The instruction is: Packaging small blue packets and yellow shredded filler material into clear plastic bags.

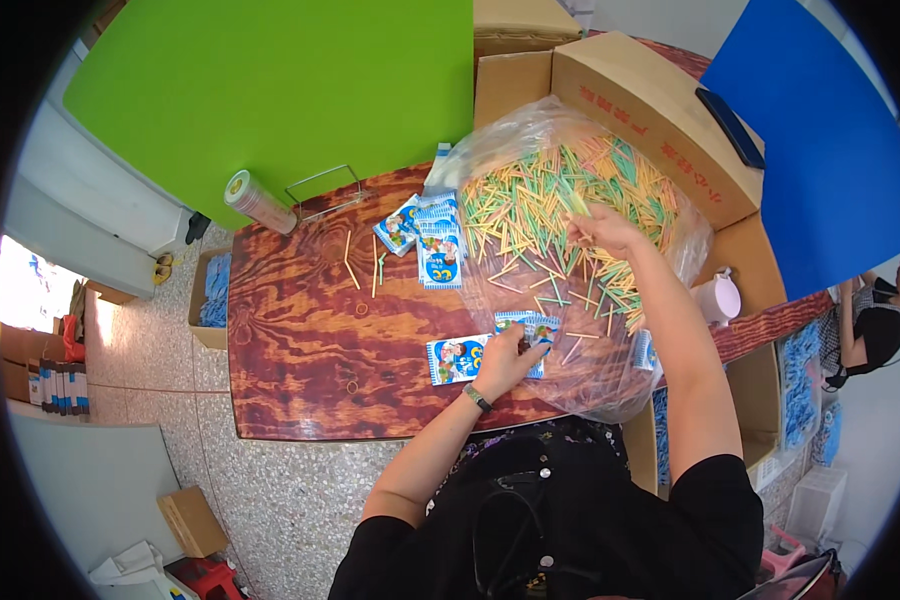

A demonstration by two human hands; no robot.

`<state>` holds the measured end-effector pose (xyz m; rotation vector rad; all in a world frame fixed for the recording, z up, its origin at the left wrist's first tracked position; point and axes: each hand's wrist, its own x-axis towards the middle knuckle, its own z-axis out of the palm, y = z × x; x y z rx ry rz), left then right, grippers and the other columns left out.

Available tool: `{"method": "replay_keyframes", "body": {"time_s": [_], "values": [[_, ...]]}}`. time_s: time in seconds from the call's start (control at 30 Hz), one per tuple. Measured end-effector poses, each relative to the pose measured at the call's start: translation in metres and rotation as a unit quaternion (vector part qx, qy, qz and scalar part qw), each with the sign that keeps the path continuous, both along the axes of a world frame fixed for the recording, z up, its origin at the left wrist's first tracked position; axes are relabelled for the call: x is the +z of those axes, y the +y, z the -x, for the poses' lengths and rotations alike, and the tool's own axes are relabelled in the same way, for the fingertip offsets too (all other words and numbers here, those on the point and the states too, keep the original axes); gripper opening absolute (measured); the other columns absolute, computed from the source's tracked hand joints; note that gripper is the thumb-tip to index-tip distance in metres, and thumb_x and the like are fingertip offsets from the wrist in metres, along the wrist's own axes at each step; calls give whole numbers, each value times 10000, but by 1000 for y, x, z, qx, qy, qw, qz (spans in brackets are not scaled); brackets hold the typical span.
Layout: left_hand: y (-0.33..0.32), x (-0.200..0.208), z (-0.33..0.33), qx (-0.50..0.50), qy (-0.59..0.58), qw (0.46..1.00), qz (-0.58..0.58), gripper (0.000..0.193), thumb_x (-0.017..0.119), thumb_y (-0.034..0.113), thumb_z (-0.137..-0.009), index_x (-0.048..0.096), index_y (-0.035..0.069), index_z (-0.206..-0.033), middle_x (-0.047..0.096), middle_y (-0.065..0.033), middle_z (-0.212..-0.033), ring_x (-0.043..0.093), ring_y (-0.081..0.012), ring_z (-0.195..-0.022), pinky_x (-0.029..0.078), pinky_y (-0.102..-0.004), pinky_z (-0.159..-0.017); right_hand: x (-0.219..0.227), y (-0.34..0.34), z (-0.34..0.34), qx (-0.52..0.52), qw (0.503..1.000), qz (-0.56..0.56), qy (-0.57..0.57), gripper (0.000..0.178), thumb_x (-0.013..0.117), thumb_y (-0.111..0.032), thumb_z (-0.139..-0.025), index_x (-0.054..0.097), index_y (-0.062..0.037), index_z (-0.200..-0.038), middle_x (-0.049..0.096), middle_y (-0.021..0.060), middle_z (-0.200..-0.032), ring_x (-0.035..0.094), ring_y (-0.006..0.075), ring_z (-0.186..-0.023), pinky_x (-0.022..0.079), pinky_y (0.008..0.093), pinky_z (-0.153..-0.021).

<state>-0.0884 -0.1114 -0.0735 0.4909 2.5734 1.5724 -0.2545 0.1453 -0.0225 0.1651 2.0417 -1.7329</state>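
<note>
A large heap of thin pastel sticks [530, 205], in yellow, green, orange and pink, lies on a clear plastic sheet [610, 395] at the right of the table. Over the heap, my right hand [608, 230] is closed, with a few yellow-green sticks [576, 203] at its fingertips. My left hand [507, 365] is closed on a blue-and-white packet [536, 328] near the table's front; the fingers partly cover it. Beside that hand lies another flat packet [455, 360]. Farther back, a small pile of similar packets [438, 255] sits left of the heap.
Loose sticks [350, 262] lie left of the packet pile. A cylindrical container [260, 203] and a wire stand [325, 195] are by the green panel [280, 90]. An open cardboard box [660, 120] backs the heap, with a phone [730, 128] on its edge. A pink cup [717, 298] stands right.
</note>
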Motion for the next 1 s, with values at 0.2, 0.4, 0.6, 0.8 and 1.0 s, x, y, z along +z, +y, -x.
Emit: {"method": "replay_keyframes", "body": {"time_s": [0.2, 0.4, 0.6, 0.8, 1.0], "values": [[0, -1, 0, 2, -9, 1000, -12, 385, 756, 305, -795, 531, -4, -752, 575, -142, -616, 567, -253, -530, 436, -364, -506, 1, 14, -24, -15, 998, 20, -49, 204, 523, -233, -990, 568, -58, -1083, 611, 18, -845, 579, 93, -687, 495, 239, -594], [0, 0, -1, -1, -14, 1000, -8, 368, 753, 294, -800, 546, -8, -770, 569, -128, -609, 550, -228, -522, 429, -347, -502, 5, 24, -36, 7, 1000, -9, -28, 210, 509, -245, -997, 581, -51, -965, 602, 11, -835, 560, 85, -677, 491, 248, -628], [-1, 1, -2, 0, -13, 1000, -14, 373, 754, 299, -798, 552, -12, -761, 570, -120, -606, 540, -214, -516, 421, -343, -496, 31, 27, -56, 106, 991, 52, -55, 214, 506, -252, -1000, 584, -62, -942, 564, -20, -823, 551, 77, -717, 472, 242, -645], [-9, 3, 3, 0, -81, 995, -62, 233, 718, 186, -844, 622, -15, -913, 649, -48, -730, 564, -74, -630, 456, -261, -551, 64, 3, -76, 337, 848, -398, 95, 229, 572, -215, -928, 585, 12, -954, 652, 168, -818, 656, 294, -738, 514, 404, -656], [-8, 8, 1, 17, -25, 987, -157, 256, 703, 204, -850, 593, -6, -945, 620, -115, -698, 608, -212, -588, 461, -331, -531, 36, -42, -98, 404, 624, -669, 16, 233, 517, -132, -853, 697, -26, -957, 696, 165, -983, 677, 305, -947, 539, 423, -777]]}}
